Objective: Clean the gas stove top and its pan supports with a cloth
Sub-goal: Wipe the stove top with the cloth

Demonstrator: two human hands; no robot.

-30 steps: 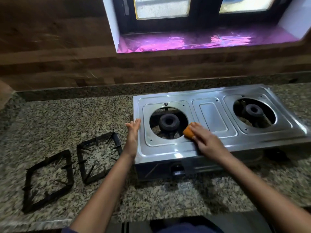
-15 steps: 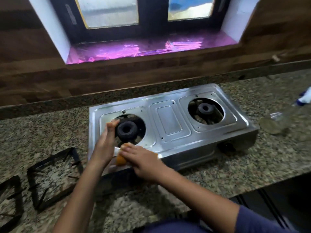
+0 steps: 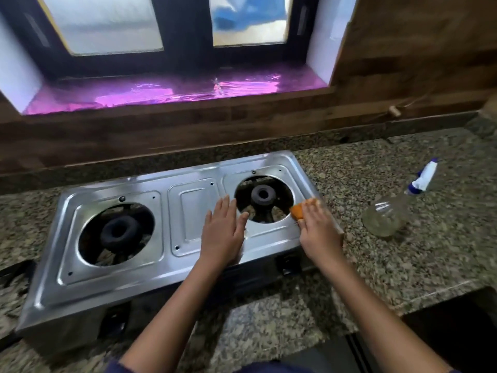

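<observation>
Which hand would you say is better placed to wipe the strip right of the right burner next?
The right hand, probably. It already holds the orange cloth at that burner's right edge, while the left hand lies flat and empty between the burners.

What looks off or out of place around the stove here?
Only the spray bottle stands out: it lies tipped on its side on the granite counter right of the stove, with no visible spill. Both burners are bare, consistent with cleaning. Left hand lies flat; right hand presses the orange cloth.
</observation>
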